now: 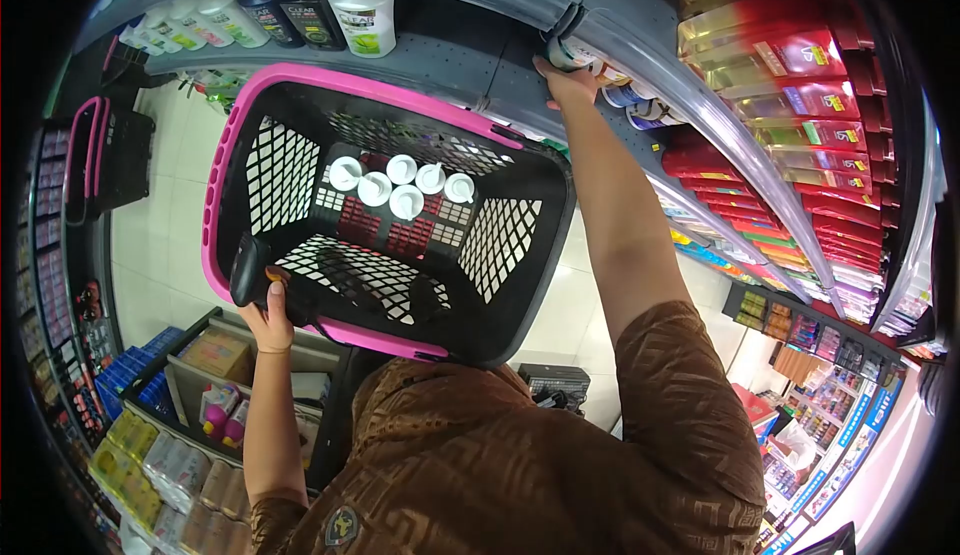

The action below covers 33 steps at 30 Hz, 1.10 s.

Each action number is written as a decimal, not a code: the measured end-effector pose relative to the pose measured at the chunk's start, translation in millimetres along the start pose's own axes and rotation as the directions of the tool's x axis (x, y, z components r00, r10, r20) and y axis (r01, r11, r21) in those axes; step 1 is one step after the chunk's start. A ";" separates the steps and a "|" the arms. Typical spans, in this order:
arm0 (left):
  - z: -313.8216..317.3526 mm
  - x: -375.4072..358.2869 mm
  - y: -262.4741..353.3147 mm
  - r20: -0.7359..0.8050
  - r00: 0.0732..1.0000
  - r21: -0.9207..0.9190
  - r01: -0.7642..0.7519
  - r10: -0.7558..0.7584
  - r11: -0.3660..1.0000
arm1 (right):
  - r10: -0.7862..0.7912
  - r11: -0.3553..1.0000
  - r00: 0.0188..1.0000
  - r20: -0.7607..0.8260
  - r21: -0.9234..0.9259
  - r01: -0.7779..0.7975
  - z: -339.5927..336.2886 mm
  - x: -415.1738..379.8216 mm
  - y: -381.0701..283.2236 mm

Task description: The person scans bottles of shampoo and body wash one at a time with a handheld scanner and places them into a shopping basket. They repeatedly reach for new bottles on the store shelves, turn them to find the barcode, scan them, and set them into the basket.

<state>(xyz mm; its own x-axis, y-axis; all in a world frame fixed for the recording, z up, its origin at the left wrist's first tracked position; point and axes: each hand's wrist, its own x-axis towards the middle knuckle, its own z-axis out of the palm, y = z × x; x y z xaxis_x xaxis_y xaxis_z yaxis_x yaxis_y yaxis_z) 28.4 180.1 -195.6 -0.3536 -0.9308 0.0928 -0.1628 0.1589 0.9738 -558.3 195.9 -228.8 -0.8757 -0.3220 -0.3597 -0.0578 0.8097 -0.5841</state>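
A black shopping basket (400, 300) with a pink rim is tilted in front of my body. My left hand (268, 320) is closed around its black handle (250, 267) at the lower left corner. Several white bottles with round pump-like tops (402, 169) stand in the basket, seen from above. On the grey shelf at the upper right, my right hand (568, 85) is at a white bottle (572, 53), its fingers curled at the bottle's lower part. The shelf edge above hides some of that bottle.
Shampoo bottles (362, 20) line the shelf at the upper left. More bottles or tubs (645, 113) stand right of my right hand, before red and gold packs (800, 95). Another black basket (125, 155) is at the left. A bin of goods (215, 375) stands by my left arm.
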 end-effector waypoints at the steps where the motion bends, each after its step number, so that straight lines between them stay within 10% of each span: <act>1: -0.7 -0.3 -0.2 0.004 1.000 -0.001 0.005 -0.005 1.000 | 0.003 1.000 1.000 0.000 0.004 -0.003 -1.1 -2.7 -1.9; 19: -6.0 -4.1 -6.9 0.015 0.999 0.010 0.036 -0.036 0.999 | -0.036 0.999 0.999 0.039 -0.034 0.037 5.3 8.7 22.9; 23: -3.5 -1.8 -4.0 -0.006 1.000 0.041 0.021 -0.021 0.999 | 0.008 1.000 0.955 0.296 -0.006 -0.007 -29.6 -41.3 -4.9; 25: -1.5 -2.5 -7.5 -0.043 0.999 0.024 0.005 -0.004 1.000 | -0.185 0.975 0.954 0.237 -0.075 0.208 -21.2 -56.4 4.5; 27: 4.7 -0.5 4.1 -0.063 0.998 -0.026 -0.005 0.004 1.000 | -0.611 0.786 0.776 -0.158 -0.007 0.618 -27.7 -142.6 -8.3; 29: 1.3 0.9 6.3 -0.006 1.000 0.008 0.007 -0.007 1.000 | -0.680 0.706 0.718 -0.150 0.133 0.696 -7.2 -200.3 -9.1; 33: 2.1 3.3 7.2 0.026 0.999 0.001 -0.038 0.038 0.999 | -0.501 0.857 0.788 0.358 0.076 0.510 68.6 -260.4 27.3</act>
<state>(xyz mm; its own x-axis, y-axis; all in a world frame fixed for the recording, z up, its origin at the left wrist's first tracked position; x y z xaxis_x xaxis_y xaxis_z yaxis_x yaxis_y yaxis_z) 24.2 178.9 -188.6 -0.3832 -0.9152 0.1247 -0.1502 0.1950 0.9692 -298.9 268.2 -201.0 -0.4895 -0.8350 -0.2513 -0.4597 0.4920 -0.7393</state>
